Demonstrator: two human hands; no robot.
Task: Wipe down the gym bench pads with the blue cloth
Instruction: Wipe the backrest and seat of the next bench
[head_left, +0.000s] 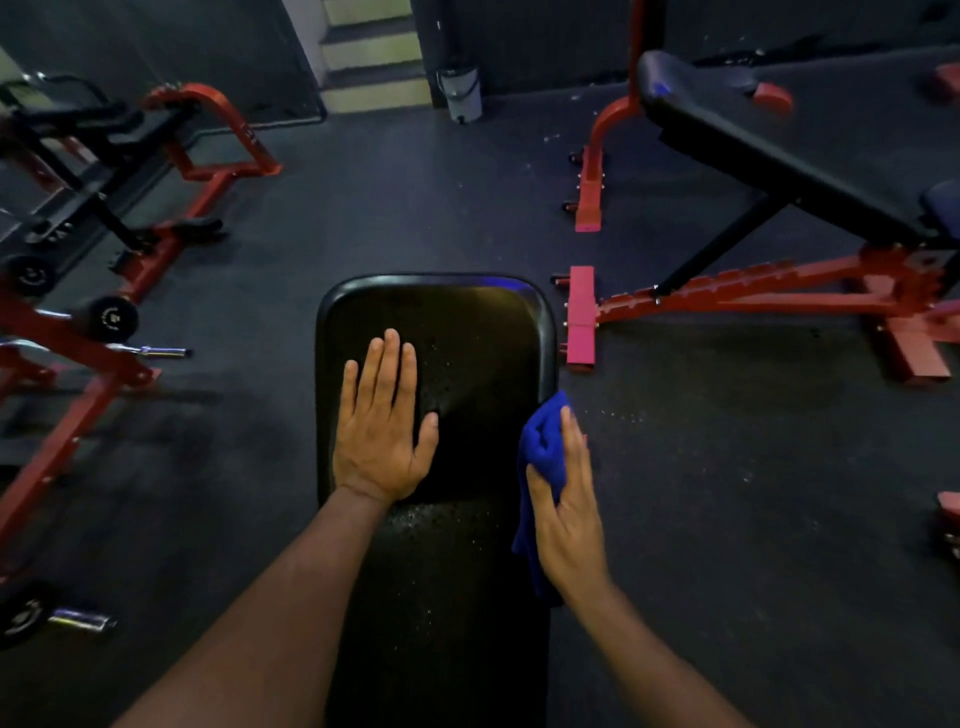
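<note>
A black gym bench pad (483, 338) runs from the bottom centre up to the middle of the view, its surface speckled with small droplets. My left hand (382, 421) lies flat on the pad's left half, fingers straight and pointing away from me. My right hand (569, 499) holds the crumpled blue cloth (543, 441) against the pad's right side edge, thumb curled over the cloth. Part of the cloth hangs down below the hand beside the pad.
A red-framed adjustable bench with a black pad (769, 150) stands at the right. Red racks and dumbbells (111, 318) line the left. A grey bucket (460, 93) sits by the steps at the far wall. Dark rubber floor (701, 493) surrounds the bench.
</note>
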